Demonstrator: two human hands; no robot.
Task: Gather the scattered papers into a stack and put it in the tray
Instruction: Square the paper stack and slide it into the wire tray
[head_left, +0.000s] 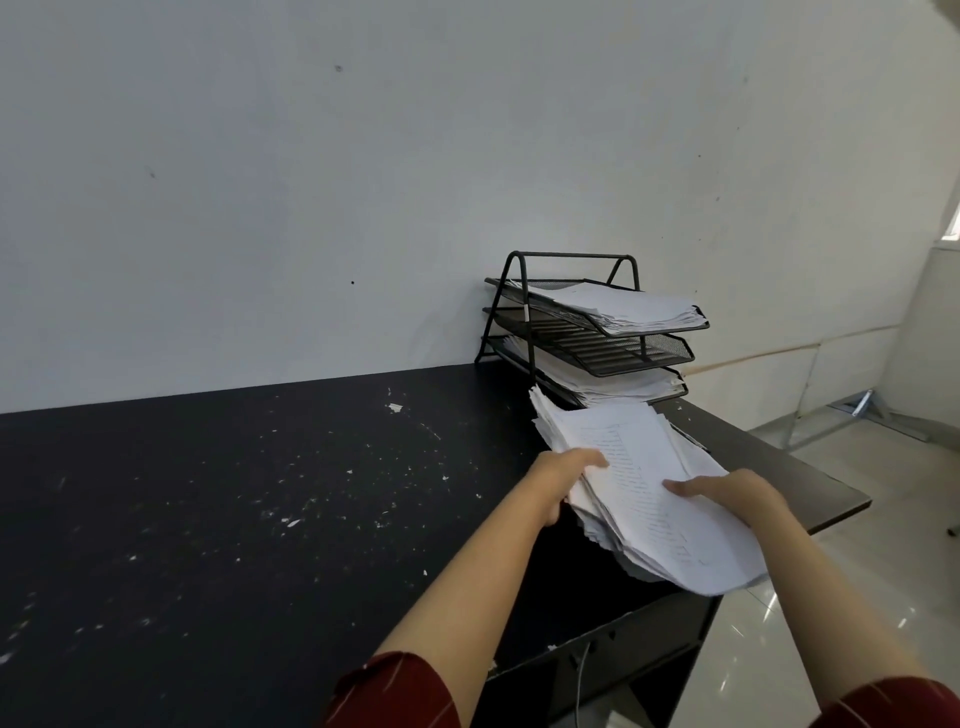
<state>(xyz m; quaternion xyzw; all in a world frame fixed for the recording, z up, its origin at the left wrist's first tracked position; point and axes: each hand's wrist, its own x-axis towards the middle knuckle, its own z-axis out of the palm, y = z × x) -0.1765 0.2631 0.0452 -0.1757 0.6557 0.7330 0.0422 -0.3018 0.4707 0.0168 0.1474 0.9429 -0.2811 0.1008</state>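
Your left hand (558, 480) and right hand (737, 493) grip the paper stack (644, 488) by its two sides, thumbs on top. You hold it above the black worktop (234, 519), just before the three-tier tray (592, 332).

Black table (208, 519) flecked with white scraps, wire tray rack (582, 322) on far corner

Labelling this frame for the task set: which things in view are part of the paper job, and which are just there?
Part of the job:
- paper stack, held by left hand and right hand
- three-tier wire tray; middle tier empty, top and bottom hold paper

Just there:
- black desk with white flecks
- wall
- cable below the desk edge
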